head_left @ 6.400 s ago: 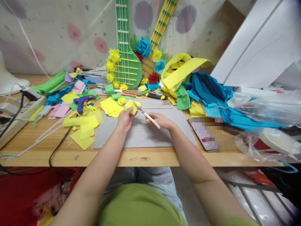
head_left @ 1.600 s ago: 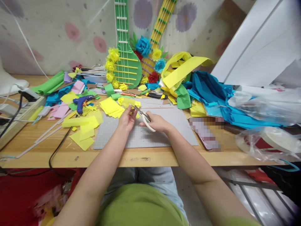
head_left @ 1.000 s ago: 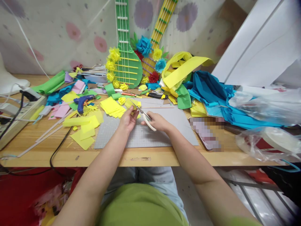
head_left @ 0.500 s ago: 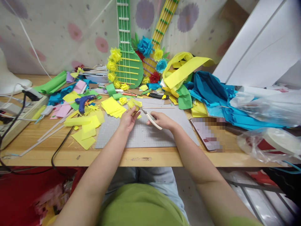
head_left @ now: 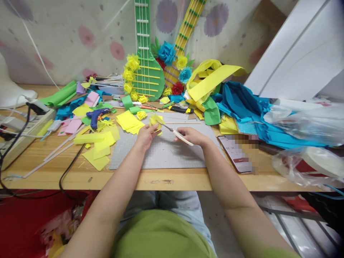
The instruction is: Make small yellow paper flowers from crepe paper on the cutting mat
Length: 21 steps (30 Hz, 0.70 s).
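Over the grey cutting mat [head_left: 172, 157], my left hand [head_left: 147, 136] pinches a small yellow paper piece [head_left: 156, 120] between thumb and fingers. My right hand [head_left: 190, 136] is wrapped round the white handles of the scissors [head_left: 182, 137]. The scissor blades point left, and their tips are at the right edge of the yellow piece. A stack of yellow paper squares [head_left: 129, 122] lies to the left of my left hand, and a yellow paper flower [head_left: 141, 115] sits just behind it.
Green [head_left: 149, 77] and yellow [head_left: 185, 28] paper instruments lean against the back wall. A blue glue gun [head_left: 95, 117] and paper scraps lie left, near a power strip [head_left: 27, 138]. On the right are a phone [head_left: 233, 154], blue paper [head_left: 242, 104] and a plastic-wrapped roll [head_left: 311, 165].
The scissors and my right hand have moved slightly right, and the handles look closer together. The yellow piece in my left hand has shifted a little.
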Available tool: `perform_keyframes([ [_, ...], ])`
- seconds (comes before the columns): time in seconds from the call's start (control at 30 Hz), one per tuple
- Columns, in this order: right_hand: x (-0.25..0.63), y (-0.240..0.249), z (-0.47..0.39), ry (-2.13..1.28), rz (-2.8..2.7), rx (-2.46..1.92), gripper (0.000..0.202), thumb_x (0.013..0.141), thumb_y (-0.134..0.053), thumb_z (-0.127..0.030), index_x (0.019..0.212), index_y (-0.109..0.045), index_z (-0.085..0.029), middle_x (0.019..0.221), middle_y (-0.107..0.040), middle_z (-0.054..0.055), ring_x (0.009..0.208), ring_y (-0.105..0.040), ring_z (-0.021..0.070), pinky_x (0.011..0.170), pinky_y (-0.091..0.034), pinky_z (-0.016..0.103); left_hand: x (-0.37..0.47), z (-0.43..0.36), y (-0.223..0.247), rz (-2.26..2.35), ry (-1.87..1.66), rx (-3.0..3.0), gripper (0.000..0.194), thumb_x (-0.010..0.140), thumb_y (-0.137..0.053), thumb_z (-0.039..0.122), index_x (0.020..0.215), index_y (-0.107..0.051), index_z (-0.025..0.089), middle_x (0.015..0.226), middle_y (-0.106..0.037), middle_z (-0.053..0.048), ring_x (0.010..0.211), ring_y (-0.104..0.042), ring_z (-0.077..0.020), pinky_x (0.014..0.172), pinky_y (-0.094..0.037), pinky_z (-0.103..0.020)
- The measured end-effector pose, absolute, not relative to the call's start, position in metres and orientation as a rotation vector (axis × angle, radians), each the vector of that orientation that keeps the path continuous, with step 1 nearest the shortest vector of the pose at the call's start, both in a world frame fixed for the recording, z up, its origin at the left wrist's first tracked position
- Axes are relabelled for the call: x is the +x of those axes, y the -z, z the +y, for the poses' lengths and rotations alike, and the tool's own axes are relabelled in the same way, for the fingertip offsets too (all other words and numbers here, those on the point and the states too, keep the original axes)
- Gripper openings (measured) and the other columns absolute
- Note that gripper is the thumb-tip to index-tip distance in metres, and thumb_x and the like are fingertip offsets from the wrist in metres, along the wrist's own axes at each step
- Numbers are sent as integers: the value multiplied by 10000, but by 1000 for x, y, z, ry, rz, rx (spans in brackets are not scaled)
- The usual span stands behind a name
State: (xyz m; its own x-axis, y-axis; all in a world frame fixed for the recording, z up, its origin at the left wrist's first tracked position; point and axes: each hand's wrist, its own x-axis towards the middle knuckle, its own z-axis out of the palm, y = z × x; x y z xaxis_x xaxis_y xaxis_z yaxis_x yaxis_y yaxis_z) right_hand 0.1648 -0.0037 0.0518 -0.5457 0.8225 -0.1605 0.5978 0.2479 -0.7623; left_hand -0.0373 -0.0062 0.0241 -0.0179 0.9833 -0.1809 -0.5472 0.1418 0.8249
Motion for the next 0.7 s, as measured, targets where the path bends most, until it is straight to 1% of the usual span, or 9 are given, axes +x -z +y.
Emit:
perform_keyframes([
  [0.13, 167, -54, -5, -1237, -2240, -1333, 388, 622, -594, -540, 703, -488, -175, 617, -435, -49, 557, -381, 85, 512, -275, 213, -38, -7, -26, 923, -1342, 651, 185, 566, -731, 162, 718, -648, 95, 709, -637, -39, 653, -579, -98, 704, -504, -272],
  [0.23, 168, -56, -5, -1203, -2270, -1357, 396, 625, -583, -554, 704, -487, -177, 609, -451, -46, 544, -386, 85, 504, -274, 214, -40, -7, -27, 928, -1339, 650, 213, 544, -742, 155, 731, -657, 95, 721, -642, -42, 652, -585, -104, 706, -502, -276],
  [0.53, 165, -54, -5, -1149, -2330, -1312, 400, 651, -549, -558, 734, -479, -173, 666, -466, -29, 606, -405, 100, 537, -301, 215, -36, -9, -24, 937, -1259, 810, 245, 490, -771, 219, 688, -674, 112, 727, -653, -51, 677, -587, -123, 682, -510, -288],
  [0.7, 164, -56, -7, -1161, -2323, -1339, 385, 650, -550, -549, 723, -473, -179, 644, -472, -34, 585, -407, 99, 535, -302, 222, -33, -10, -23, 942, -1233, 814, 251, 483, -775, 216, 684, -676, 102, 722, -654, -60, 669, -587, -127, 679, -507, -294],
])
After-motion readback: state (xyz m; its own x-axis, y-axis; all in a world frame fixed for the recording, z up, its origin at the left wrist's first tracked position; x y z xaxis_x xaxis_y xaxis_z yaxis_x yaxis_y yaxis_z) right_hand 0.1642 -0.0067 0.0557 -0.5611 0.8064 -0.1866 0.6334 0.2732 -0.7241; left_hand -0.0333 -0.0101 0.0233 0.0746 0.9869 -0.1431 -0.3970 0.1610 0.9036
